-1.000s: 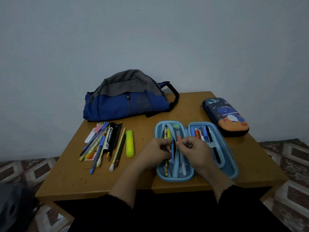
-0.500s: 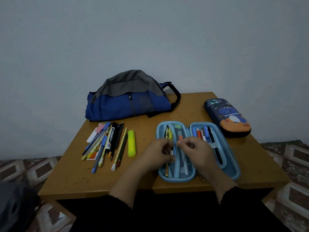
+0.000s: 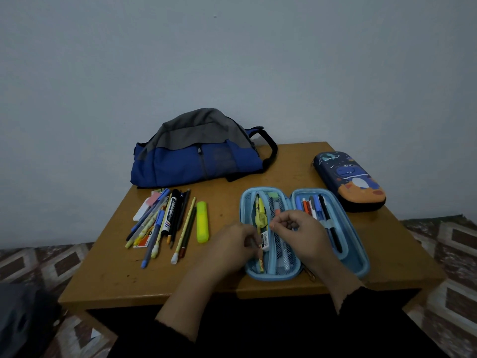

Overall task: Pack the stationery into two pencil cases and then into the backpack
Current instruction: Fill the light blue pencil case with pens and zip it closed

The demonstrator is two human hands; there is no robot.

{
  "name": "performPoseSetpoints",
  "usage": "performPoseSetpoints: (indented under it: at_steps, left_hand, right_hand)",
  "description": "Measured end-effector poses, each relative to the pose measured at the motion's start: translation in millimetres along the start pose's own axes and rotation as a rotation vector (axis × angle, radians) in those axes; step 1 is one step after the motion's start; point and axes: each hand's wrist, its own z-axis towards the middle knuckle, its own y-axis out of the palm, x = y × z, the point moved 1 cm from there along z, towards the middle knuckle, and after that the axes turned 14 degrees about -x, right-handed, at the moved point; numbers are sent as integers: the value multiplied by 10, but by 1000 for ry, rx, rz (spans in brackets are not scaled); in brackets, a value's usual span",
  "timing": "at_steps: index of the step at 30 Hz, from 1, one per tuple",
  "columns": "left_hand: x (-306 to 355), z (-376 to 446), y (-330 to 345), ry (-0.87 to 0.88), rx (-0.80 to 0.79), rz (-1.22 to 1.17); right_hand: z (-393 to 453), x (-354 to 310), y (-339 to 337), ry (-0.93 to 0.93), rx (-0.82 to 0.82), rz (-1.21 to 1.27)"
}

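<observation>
My left hand (image 3: 236,244) is curled at the left half of the open light-blue pencil case (image 3: 358,257), its fingertips pinching a small white eraser (image 3: 265,241) against the mesh pocket there; my right hand (image 3: 299,232) sits just beside it over the case's middle, fingers bent inward and thumb to forefinger, apparently nipping the pocket's edge or a slim item, though I cannot tell which. Inside the left half I note a yellow pencil (image 3: 259,215) and an orange-tipped pen (image 3: 277,211) behind the mesh; the right half carries a row of pens (image 3: 316,208) under an elastic band. Finding: the first case is partly filled and not yet closed. Outward to the left on the counter (image 3: 108,275), a loose group of pens and pencils (image 3: 165,223) and a yellow highlighter (image 3: 202,222) remain unpacked, lying well apart from the case. At the far right, the dark dinosaur-print pencil case (image 3: 349,180) lies closed; whether it holds anything cannot be determined. The blue and grey backpack (image 3: 196,156) rests at the back of the counter, and I cannot tell whether it is zipped. Assessment: the task is in its early-to-middle stage; the remaining loose stationery, the closing of both cases and the loading of the backpack are outstanding.
</observation>
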Motion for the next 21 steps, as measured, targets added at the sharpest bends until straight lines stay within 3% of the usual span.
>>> performPoseSetpoints:
  at_steps: [3,13,21]
  left_hand:
    - [3,34,-3,-33,-51,-47]
    - [-7,73,-193,-39,-206,179]
    - [-42,-46,-207,44,-327,-36]
  right_hand:
    - [-3,-5,3,3,2,6]
    - [-47,-63,-27,-15,-151,-125]
    - [-32,-56,-13,11,-152,-230]
